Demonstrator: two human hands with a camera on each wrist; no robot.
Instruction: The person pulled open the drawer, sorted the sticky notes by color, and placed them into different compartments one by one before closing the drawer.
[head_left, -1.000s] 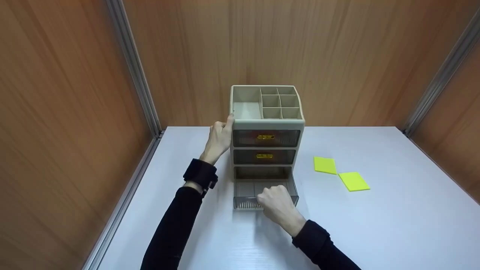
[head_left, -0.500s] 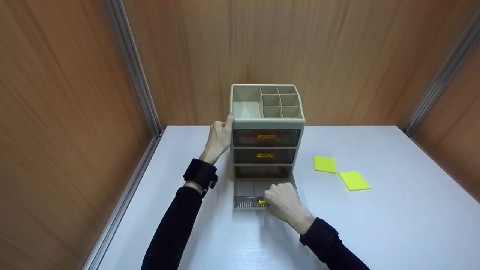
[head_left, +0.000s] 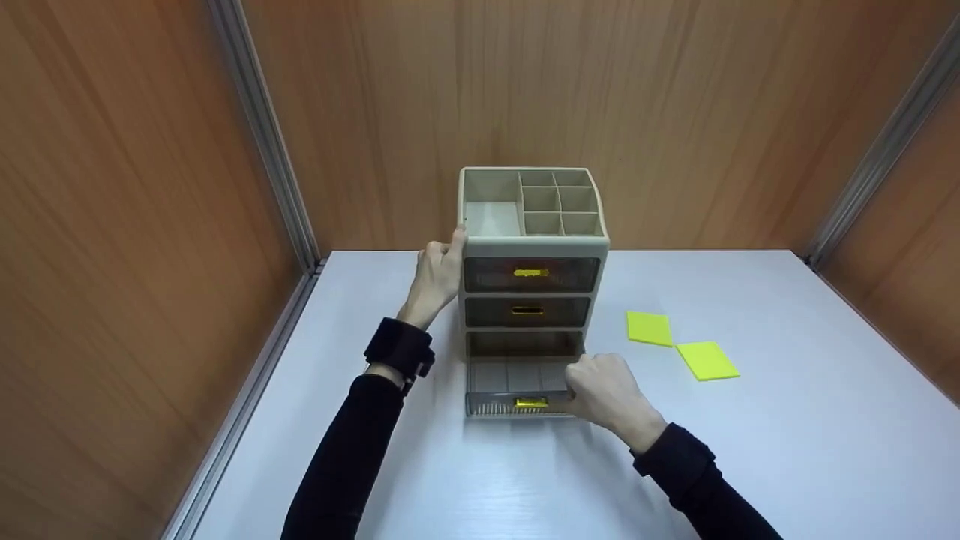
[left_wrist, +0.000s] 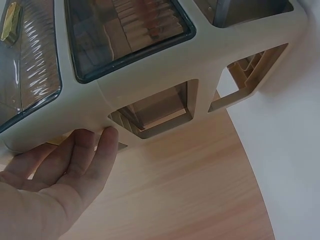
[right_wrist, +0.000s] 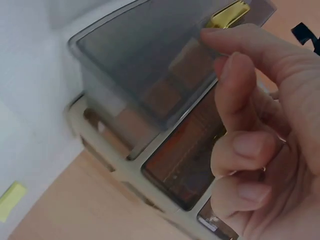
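Head view: a white, smooth-topped desk (head_left: 787,450) enclosed by wood-grain panel walls (head_left: 112,225) joined with grey metal corner strips (head_left: 262,135). Two flat, square yellow sticky-note pads (head_left: 649,328) lie on the desk to the right of the organiser, near each other and well apart from both hands; nothing stands between them and the right hand. At centre stands a beige plastic desktop organiser with three drawers (head_left: 531,247); its open top is divided into one large tray and a grid of small square cells. The two upper drawers, of smoky translucent plastic with small gold-coloured metal handles, are closed flush in the frame. The bottom translucent grey drawer (head_left: 510,379) is pulled out toward the viewer, its ribbed front carrying a gold handle (head_left: 531,404); its interior shows shallow partitions. The left hand (head_left: 439,274), in a black sleeve with a black wrist strap, rests against the organiser's upper left corner, fingers straight and together against the beige frame, as the left wrist view confirms. The right hand (head_left: 607,390) lies at the right front corner of the open drawer, just right of the gold handle; its fingers are loosely curled, and the pictures do not settle whether they touch the drawer front.
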